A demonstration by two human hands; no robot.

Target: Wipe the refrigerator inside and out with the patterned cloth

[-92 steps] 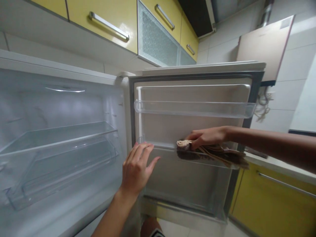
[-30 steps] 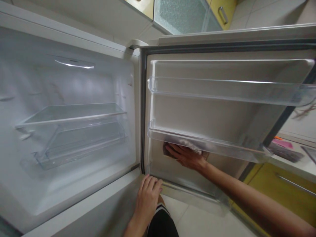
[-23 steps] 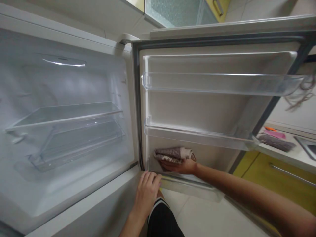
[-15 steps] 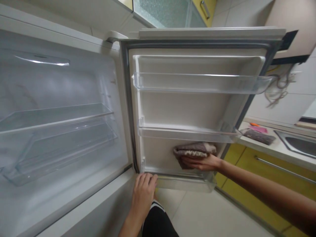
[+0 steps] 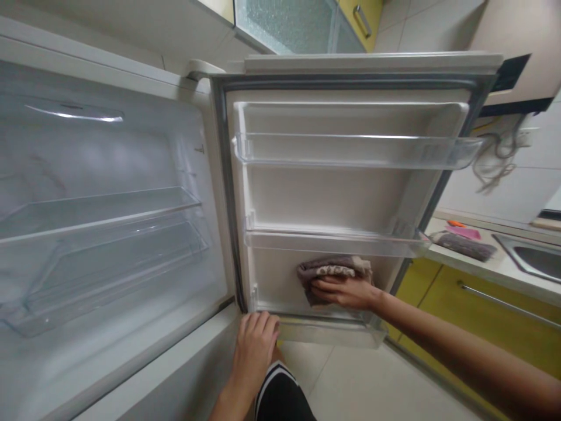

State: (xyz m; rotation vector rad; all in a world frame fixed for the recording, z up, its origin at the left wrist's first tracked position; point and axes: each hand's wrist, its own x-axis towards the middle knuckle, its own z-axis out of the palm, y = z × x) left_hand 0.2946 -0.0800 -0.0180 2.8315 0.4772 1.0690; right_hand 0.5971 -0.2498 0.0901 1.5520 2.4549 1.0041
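A folded brownish-grey patterned cloth (image 5: 331,269) is pressed against the lower inside panel of the open fridge door (image 5: 324,199). My right hand (image 5: 346,291) is closed on it, with fingers spread along its lower side and part of the cloth hidden behind them. Lower left, my left hand (image 5: 258,333) has its fingers curled over the near left end of the bottom clear door bin (image 5: 333,334). Above the cloth run the middle door bin (image 5: 333,242) and the top door bin (image 5: 350,151), both bare.
To the left stands the fridge interior with a glass shelf (image 5: 96,213) and a clear drawer (image 5: 114,263). On the right, a counter (image 5: 442,250) holds another dark cloth (image 5: 467,245), a pink item (image 5: 463,232) and a sink (image 5: 537,257). Yellow cabinets (image 5: 486,316) lie below.
My right hand and the cloth have shifted left and slightly down along the door panel. My left hand stays on the bottom bin. The view has tilted slightly.
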